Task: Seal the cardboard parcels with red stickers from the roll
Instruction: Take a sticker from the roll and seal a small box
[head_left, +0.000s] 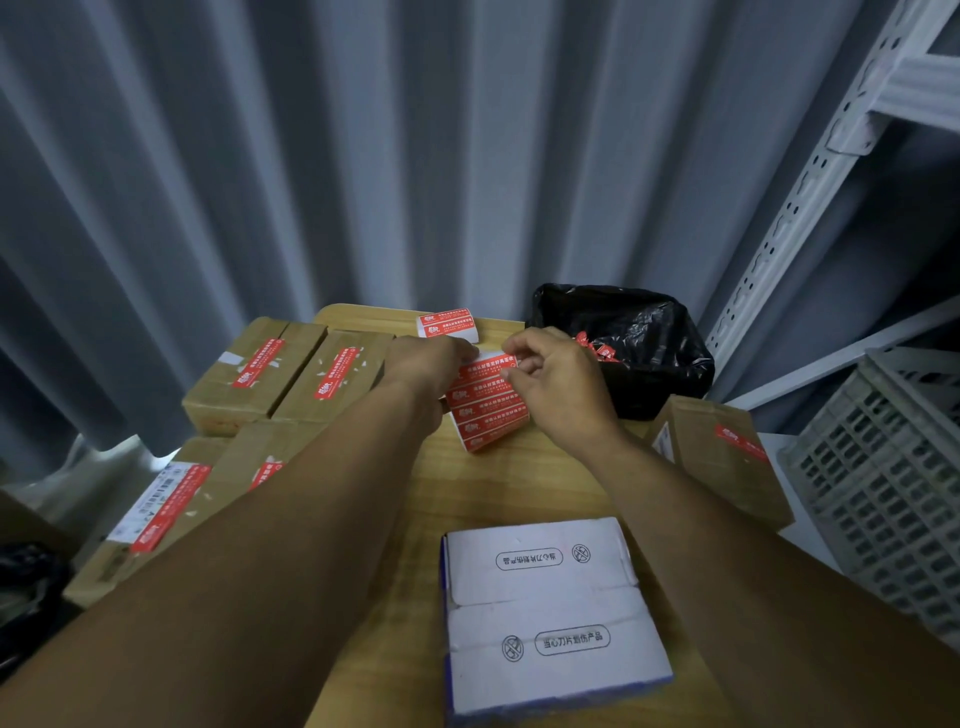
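A strip of red stickers trails across the wooden table from the roll at the far edge. My left hand holds the strip's upper left end. My right hand pinches the top sticker's right end between thumb and fingers. A white parcel with printed warning marks lies near me, with no red sticker on its top. Several brown cardboard parcels bearing red stickers are stacked at the left.
A bin lined with a black bag stands at the table's far right, holding red scraps. Another stickered brown parcel lies at the right. A grey plastic crate and white metal shelving stand further right. Grey curtain behind.
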